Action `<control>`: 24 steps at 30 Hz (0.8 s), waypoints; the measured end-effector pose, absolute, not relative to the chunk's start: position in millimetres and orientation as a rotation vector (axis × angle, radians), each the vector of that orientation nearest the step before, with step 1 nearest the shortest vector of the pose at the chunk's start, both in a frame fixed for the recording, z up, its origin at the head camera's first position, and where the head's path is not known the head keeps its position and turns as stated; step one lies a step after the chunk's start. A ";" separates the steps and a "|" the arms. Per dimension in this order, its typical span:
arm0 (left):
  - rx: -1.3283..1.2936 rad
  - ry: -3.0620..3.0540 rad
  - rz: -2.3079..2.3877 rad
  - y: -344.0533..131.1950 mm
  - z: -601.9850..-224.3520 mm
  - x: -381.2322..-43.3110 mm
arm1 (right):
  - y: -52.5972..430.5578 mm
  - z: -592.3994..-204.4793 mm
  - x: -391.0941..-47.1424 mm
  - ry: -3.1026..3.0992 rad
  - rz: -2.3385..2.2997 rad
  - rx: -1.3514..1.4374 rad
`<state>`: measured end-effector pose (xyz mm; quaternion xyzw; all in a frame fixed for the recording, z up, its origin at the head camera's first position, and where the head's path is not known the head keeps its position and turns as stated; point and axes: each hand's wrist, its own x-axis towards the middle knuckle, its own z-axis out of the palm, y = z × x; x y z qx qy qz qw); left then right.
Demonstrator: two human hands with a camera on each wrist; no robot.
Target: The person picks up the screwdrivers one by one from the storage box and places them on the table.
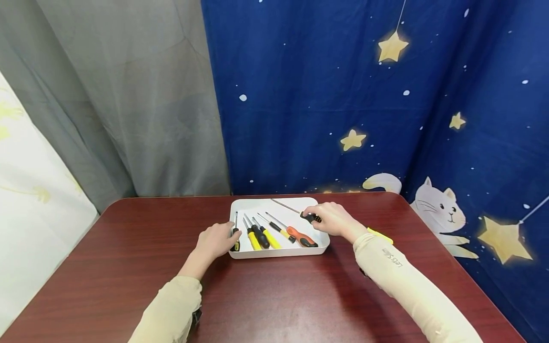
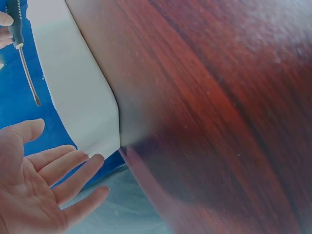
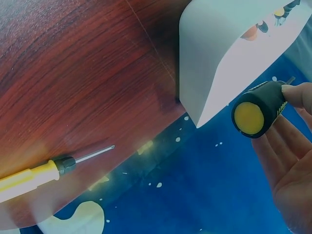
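A white tray (image 1: 274,255) holds several screwdrivers: one with an orange and black handle (image 1: 300,236), others in yellow, black or both. My right hand (image 1: 332,219) grips a black-handled screwdriver (image 1: 311,217) above the tray's right side, its shaft pointing to the far left. The right wrist view shows the yellow end cap (image 3: 249,118) of that handle. My left hand (image 1: 216,239) is at the tray's left rim, fingers extended; in the left wrist view its fingertips meet the tray's wall (image 2: 80,87). A black and yellow screwdriver (image 1: 235,246) lies just inside that rim.
On the brown table (image 1: 274,295), right of the tray, lies a yellow-handled screwdriver (image 3: 29,181), partly hidden behind my right forearm in the head view. Behind the table's far edge hang a grey curtain (image 1: 163,119) and a blue star-patterned curtain (image 1: 300,95).
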<state>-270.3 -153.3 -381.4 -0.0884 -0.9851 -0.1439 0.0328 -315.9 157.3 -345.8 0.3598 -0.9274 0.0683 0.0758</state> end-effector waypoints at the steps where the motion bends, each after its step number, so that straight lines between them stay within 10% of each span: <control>1: -0.272 -3.032 -0.443 -153.3 -381.4 -270.3 | 157.8 -345.2 -315.7 -2.778 0.204 1.080; 24: -0.271 -3.045 -0.442 -153.1 -381.1 -270.8 | 175.9 -339.7 -309.1 -2.753 0.150 1.049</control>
